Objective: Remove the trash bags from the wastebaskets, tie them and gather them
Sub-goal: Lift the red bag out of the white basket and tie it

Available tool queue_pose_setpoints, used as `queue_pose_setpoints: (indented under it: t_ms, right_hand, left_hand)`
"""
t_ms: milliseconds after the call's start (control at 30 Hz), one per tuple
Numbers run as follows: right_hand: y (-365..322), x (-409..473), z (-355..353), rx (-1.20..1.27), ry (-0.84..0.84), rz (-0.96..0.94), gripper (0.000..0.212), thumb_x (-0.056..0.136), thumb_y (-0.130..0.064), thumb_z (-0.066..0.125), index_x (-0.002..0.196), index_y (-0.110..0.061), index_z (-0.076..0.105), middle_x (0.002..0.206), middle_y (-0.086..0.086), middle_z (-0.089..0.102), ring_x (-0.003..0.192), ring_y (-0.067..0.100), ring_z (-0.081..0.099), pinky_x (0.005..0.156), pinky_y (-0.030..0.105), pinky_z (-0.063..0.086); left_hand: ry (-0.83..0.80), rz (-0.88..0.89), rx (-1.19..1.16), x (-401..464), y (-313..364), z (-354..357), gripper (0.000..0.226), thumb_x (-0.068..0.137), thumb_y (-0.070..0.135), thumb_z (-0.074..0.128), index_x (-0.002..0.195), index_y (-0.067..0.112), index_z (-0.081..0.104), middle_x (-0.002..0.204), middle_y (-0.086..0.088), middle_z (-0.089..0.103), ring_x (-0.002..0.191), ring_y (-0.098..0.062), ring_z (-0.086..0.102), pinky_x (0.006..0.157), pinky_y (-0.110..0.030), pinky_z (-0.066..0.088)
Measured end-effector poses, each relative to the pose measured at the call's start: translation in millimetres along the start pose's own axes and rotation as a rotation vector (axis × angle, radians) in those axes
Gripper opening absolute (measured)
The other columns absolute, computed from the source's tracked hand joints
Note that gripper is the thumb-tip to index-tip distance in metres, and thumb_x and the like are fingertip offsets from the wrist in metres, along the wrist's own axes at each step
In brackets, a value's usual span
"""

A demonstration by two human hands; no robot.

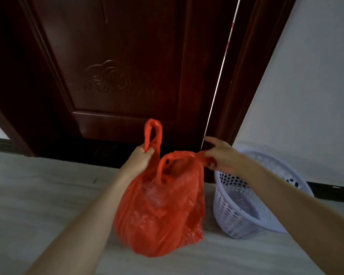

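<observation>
Your left hand point(142, 155) gripping one handle, your right hand point(219, 153) pinching the other, red trash bag point(159, 215) hanging between and below them, beside the wastebasket point(246, 211)

A single head-worn wide-angle camera is looking forward and down from above the person's arms, which are reaching in from the bottom edge of the frame. It is facing a dark wooden door point(117, 76) and the pale floor point(38, 195) before it, sitting close enough that the forearms are filling the lower frame. The view is tilting, so the door is leaning.
</observation>
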State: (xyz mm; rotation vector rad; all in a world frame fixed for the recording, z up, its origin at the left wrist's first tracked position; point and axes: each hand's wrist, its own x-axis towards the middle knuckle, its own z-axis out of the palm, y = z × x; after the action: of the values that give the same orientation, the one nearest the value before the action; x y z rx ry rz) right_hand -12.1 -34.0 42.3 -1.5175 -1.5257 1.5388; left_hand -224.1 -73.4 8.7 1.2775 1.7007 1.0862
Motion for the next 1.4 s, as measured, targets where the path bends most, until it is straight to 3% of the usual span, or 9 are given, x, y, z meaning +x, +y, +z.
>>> queue_pose_setpoints:
  t_ms: [233,467,567,667,867,967,1133,1300,1400]
  right_hand:
    - [10,27,-34,0.473,-0.163,-0.154,0.039,0.087,-0.028,0.055,0.124,-0.013,0.054,0.093,-0.02,0.056,0.101,-0.02,0.049,0.095,0.006,0.036]
    - [65,12,0,-0.749,-0.05,-0.476,0.118,0.062,-0.057,0.071,0.142,-0.035,-0.012,0.158,-0.003,0.001,0.146,0.021,0.004,0.118,0.045,0.016]
    - [74,29,12,-0.816,0.183,-0.406,0.079,0.077,-0.031,0.068,0.143,-0.017,0.027,0.156,0.01,0.007,0.143,0.032,0.009,0.117,0.046,0.018]
    - [54,34,25,-0.312,0.519,-0.475,0.006,0.086,-0.006,0.054,0.086,-0.008,0.06,0.116,0.019,0.051,0.1,0.032,0.053,0.087,0.031,0.046]
    - [26,45,21,0.729,0.476,-0.09,0.029,0.091,0.002,0.037,0.069,-0.014,0.045,0.055,0.0,0.052,0.048,0.009,0.05,0.05,0.021,0.044]
    - [33,48,15,0.745,0.476,0.054,0.03,0.088,0.001,0.039,0.063,-0.014,0.047,0.037,-0.002,0.051,0.031,0.008,0.048,0.039,0.015,0.041]
    - [41,51,8,0.559,0.343,0.075,0.028,0.089,-0.009,0.044,0.068,-0.015,0.061,0.049,0.004,0.064,0.045,0.017,0.061,0.055,0.03,0.051]
    - [38,40,1,0.63,0.072,-0.138,0.038,0.086,-0.004,0.037,0.051,-0.017,0.047,0.042,-0.007,0.052,0.039,0.002,0.052,0.042,0.012,0.041]
    - [48,34,5,0.369,-0.054,-0.169,0.023,0.086,-0.001,0.047,0.077,-0.013,0.063,0.068,0.001,0.068,0.064,0.013,0.065,0.062,0.025,0.054]
  left_hand:
    - [0.369,-0.3,-0.659,1,-2,-11,0.029,0.095,0.022,0.033,0.067,0.017,0.04,0.04,0.003,0.042,0.033,-0.01,0.038,0.046,-0.023,0.041]
    - [0.065,-0.017,-0.69,-22,-27,-17,0.034,0.08,-0.001,0.057,0.106,0.02,0.053,0.084,0.001,0.065,0.063,0.0,0.066,0.055,-0.011,0.051]
    - [-0.161,0.132,-0.247,-26,-43,-11,0.08,0.067,0.009,0.08,0.123,0.044,0.036,0.127,0.006,0.055,0.114,-0.009,0.058,0.086,-0.011,0.05]
    - [-0.161,0.162,0.083,-23,-57,-1,0.072,0.057,0.054,0.08,0.116,0.055,0.039,0.139,-0.005,0.046,0.131,-0.022,0.042,0.112,-0.04,0.033]
    - [0.26,0.065,-0.03,-15,-44,20,0.033,0.098,0.019,0.04,0.118,-0.001,0.057,0.094,-0.009,0.068,0.093,-0.022,0.063,0.064,-0.015,0.041]
    - [0.369,0.131,-0.287,-9,-41,23,0.03,0.098,0.014,0.039,0.118,0.025,0.059,0.086,0.019,0.067,0.087,-0.002,0.06,0.066,0.002,0.039]
    - [0.364,-0.297,-0.55,-9,-73,23,0.041,0.089,0.014,0.038,0.049,0.019,0.036,0.032,0.01,0.037,0.043,-0.012,0.035,0.052,-0.029,0.03]
    - [0.302,-0.301,-0.878,-14,-72,8,0.018,0.08,0.008,0.045,0.065,0.017,0.045,0.041,0.007,0.043,0.045,-0.009,0.044,0.051,-0.02,0.044]
    - [0.273,-0.236,-0.494,-15,-81,0,0.031,0.077,-0.005,0.051,0.105,0.006,0.058,0.067,0.0,0.061,0.065,-0.015,0.058,0.066,-0.026,0.047]
